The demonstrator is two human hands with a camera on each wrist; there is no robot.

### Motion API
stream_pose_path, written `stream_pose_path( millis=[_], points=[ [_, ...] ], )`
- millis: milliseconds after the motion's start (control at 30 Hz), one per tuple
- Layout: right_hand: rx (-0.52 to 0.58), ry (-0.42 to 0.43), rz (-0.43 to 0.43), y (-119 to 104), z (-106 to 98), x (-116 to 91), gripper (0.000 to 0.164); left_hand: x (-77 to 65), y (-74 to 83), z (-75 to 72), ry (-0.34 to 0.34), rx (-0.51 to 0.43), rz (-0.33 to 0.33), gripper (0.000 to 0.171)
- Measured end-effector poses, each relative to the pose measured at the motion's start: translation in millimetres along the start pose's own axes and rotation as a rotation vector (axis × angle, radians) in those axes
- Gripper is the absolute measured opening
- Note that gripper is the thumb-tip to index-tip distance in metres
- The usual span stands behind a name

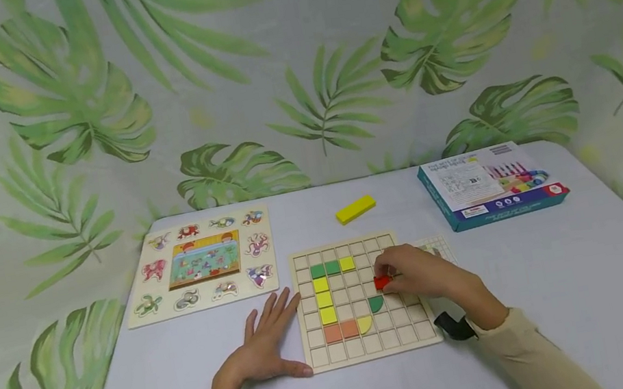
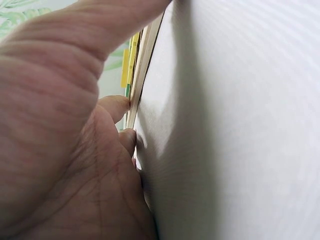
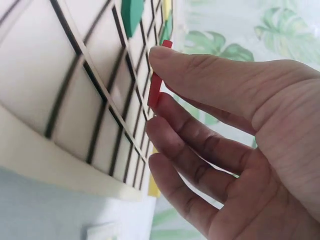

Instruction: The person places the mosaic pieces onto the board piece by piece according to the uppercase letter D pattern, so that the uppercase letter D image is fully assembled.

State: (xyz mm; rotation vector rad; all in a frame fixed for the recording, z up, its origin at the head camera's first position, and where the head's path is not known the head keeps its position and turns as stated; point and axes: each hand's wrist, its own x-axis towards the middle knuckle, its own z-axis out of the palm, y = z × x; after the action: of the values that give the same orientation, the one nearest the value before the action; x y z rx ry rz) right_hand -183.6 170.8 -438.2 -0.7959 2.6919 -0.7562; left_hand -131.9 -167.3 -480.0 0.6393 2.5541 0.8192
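A wooden grid board (image 1: 388, 339) lies on the table, with coloured tiles set in its cells. My right hand (image 1: 419, 271) pinches a red tile (image 3: 156, 87) between thumb and fingertips, tilted close over the board's right half. Just below it sits a green quarter-round tile (image 1: 376, 304). My left hand (image 1: 266, 345) rests spread on the table, its fingertips and thumb at the board's left edge. Down the left side runs a column of yellow square tiles (image 1: 324, 300). Green squares (image 1: 325, 269) stand at its top; orange squares (image 1: 342, 331) and a yellow quarter-round tile (image 1: 364, 325) lie at its bottom.
A sea-animal puzzle board (image 1: 214, 302) lies at the back left. Behind the grid board is a yellow block (image 1: 355, 210). A teal and white box (image 1: 508, 208) sits at the back right. A printed grid sheet (image 1: 440, 244) is partly hidden under my right arm.
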Motion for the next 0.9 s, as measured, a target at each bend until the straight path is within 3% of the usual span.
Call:
stream_pose_path(
  millis=[333, 700, 900],
  points=[
    [-0.046, 0.001, -0.055, -5, 14, 5, 0.01, -0.8, 0.4, 2.7, 0.002, 0.005, -0.009, 0.126],
    [-0.094, 0.081, -0.029, -11, 18, 5, 0.003, 0.5, 1.5, -0.6, 0.008, 0.012, -0.002, 0.126],
    [-0.128, 0.065, 0.008, -12, 19, 3, 0.009, 0.4, 2.0, -1.6, -0.001, 0.009, 0.003, 0.126]
  ],
)
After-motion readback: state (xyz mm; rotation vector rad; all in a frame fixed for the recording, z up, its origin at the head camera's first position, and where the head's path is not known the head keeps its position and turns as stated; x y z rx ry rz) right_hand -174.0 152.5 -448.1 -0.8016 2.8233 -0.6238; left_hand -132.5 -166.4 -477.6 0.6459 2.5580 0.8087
